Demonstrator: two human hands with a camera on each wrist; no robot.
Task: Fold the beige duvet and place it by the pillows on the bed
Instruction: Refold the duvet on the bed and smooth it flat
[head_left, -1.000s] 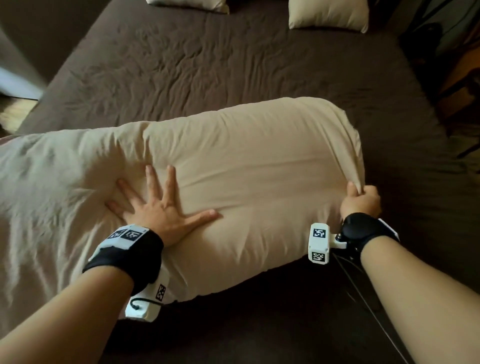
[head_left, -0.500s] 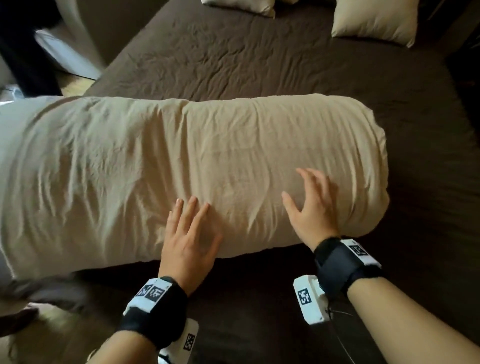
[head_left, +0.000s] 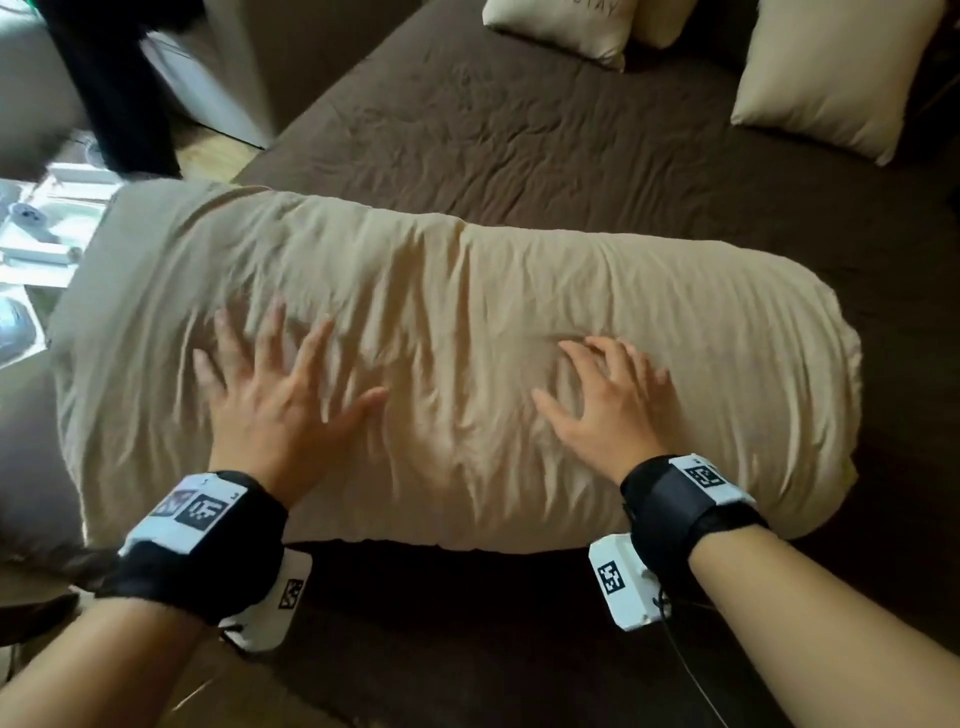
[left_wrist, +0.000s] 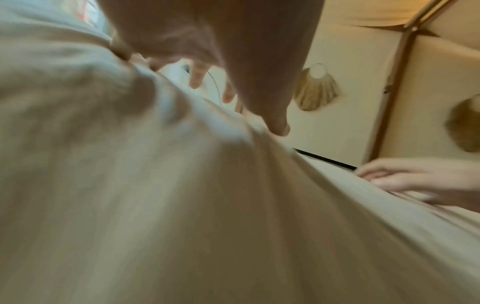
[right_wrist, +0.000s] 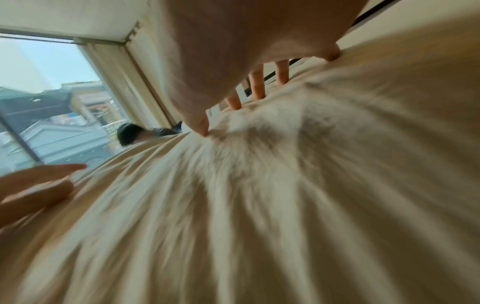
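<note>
On the bed (head_left: 519, 130), splayed fingers (head_left: 270, 332) flat on duvet (head_left: 441, 322), pillows (head_left: 821, 78) head-view only

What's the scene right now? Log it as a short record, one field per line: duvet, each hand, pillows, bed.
duvet: beige duvet, folded into a long puffy bundle lying across the bed, its left end overhanging the bed edge
left hand: fingers spread flat on the duvet's left half, no grip
right hand: fingers spread, tips pressing the duvet's right half, no grip
pillows: beige, at the far end of the bed, apart from the duvet
bed: dark brown wrinkled sheet, bare between duvet and pillows
task state: folded, not yet by the pillows
</note>
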